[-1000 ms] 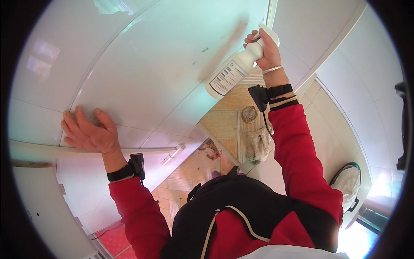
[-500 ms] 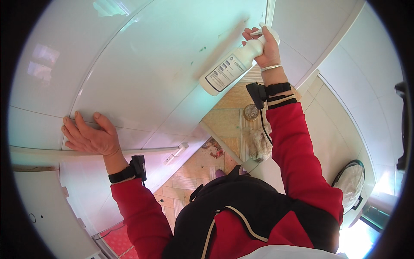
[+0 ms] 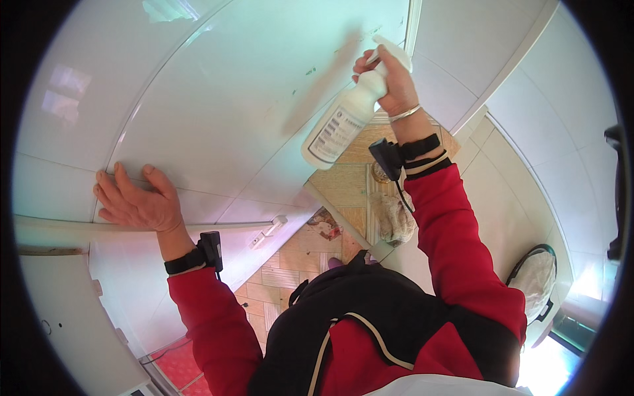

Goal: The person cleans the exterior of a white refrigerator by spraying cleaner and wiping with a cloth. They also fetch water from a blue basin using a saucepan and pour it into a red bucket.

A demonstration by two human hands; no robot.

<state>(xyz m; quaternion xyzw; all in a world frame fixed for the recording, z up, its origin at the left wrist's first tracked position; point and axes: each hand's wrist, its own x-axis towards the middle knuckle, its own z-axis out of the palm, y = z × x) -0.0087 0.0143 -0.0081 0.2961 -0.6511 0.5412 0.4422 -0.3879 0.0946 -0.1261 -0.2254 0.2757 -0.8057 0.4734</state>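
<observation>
My right hand [image 3: 396,82] is wrapped round the neck of a white spray bottle [image 3: 340,125], fingers at its trigger. The bottle tilts, its base toward the lower left and its nozzle close to the white tiled wall [image 3: 218,99]. A printed label faces up from its side. Small dark green marks [image 3: 310,71] dot the wall to the left of the nozzle. My left hand [image 3: 140,201] presses flat against the wall at the left, fingers spread, just above a white ledge [image 3: 198,231]. Black straps with small devices sit on both wrists.
A power socket with a white plug [image 3: 269,231] is on the wall below the ledge. A crumpled pale cloth or bag [image 3: 394,218] lies below my right forearm. Wood-patterned flooring [image 3: 290,270] shows beneath. A round, black-rimmed pale object [image 3: 535,280] stands at the right, and a white appliance [image 3: 63,310] at lower left.
My right hand and the spray bottle have moved a little left and down, the bottle standing more upright in view. My left hand stays in nearly the same place on the wall.
</observation>
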